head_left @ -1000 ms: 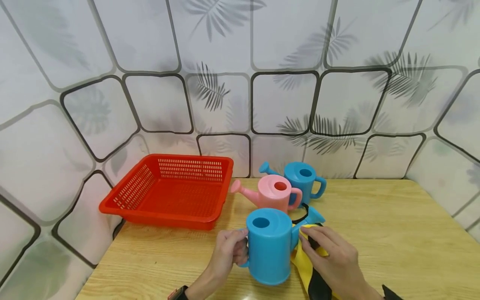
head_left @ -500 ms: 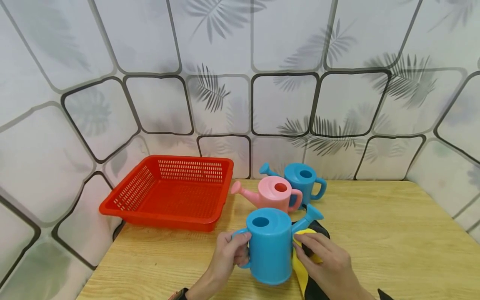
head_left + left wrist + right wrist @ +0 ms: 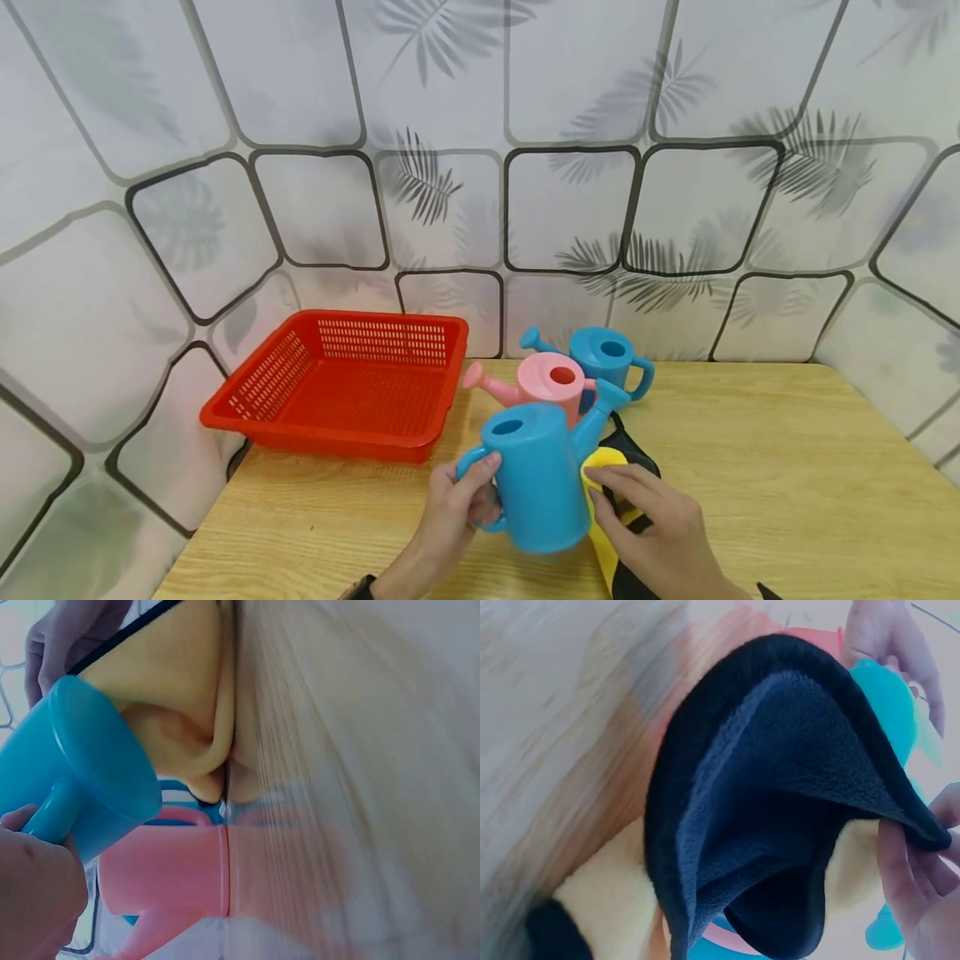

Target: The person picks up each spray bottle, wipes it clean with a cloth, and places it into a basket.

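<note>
My left hand (image 3: 453,508) is gripping the watering can (image 3: 540,492) by its handle (image 3: 468,458) at lower centre, its spout (image 3: 595,421) slanting upper right, on the side where my right hand (image 3: 660,525) is pinching a cloth (image 3: 765,772).

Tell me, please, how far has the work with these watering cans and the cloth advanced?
Already done: the front blue can is lifted and tilted in the left hand. In hand: the right hand pinches the yellow-and-black cloth beside this can, so wiping looks likely. Perhaps left: the pink can and the rear blue can, both standing behind; whether they are wiped cannot be told.
</note>
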Demonstrator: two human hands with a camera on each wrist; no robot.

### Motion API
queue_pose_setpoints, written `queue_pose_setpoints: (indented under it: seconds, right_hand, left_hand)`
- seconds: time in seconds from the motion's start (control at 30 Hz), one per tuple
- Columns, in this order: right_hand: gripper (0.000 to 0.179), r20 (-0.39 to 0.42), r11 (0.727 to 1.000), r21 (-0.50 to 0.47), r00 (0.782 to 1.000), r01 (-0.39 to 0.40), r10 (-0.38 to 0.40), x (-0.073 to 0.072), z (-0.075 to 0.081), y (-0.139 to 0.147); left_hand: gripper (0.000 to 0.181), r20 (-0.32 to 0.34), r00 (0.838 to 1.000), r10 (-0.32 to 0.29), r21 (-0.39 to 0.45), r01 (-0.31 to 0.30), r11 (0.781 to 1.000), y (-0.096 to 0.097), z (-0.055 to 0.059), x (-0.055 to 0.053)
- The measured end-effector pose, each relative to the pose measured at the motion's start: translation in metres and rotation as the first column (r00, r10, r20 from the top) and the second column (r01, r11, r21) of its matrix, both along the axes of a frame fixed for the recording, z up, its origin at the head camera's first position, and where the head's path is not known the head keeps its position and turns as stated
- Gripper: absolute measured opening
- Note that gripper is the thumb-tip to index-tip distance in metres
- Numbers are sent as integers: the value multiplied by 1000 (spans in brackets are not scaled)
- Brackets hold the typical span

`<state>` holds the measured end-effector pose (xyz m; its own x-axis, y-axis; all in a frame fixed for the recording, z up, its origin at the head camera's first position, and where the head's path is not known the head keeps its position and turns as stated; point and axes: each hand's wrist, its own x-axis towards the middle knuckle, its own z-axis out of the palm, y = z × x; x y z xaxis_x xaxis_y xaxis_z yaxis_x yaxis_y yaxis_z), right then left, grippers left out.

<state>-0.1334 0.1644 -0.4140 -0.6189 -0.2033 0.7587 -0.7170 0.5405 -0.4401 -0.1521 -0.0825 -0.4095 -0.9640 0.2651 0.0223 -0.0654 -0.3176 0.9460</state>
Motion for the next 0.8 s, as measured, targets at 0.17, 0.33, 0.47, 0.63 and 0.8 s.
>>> queue_pose_setpoints:
  seconds: [0.17,0.33,0.47,0.63,0.8]
  right_hand:
    - [47,73,989,-106,993,102,-94,1,6,-1]
    - [42,169,967,-210,979,146,-112,4,8,-3]
    - [39,206,954,-279,977,111,-53,5,5,-5]
    - [39,114,936,-352,993,1,41,4,0,-8]
    - [42,120,943,-332,992,-5,47,7,0,-10]
  left_hand:
    - [53,102,995,-21,171,3,985,0,-1,-1]
    - [55,193,976,-98,358,22,933,1,-1,0]
    - [56,239,962,-129,448,9,894,4,-1,0]
    - [56,258,957,-135,467,-1,884,7,-1,-1]
    - [56,290,949,-128,480,-28,877,8,-2,-1]
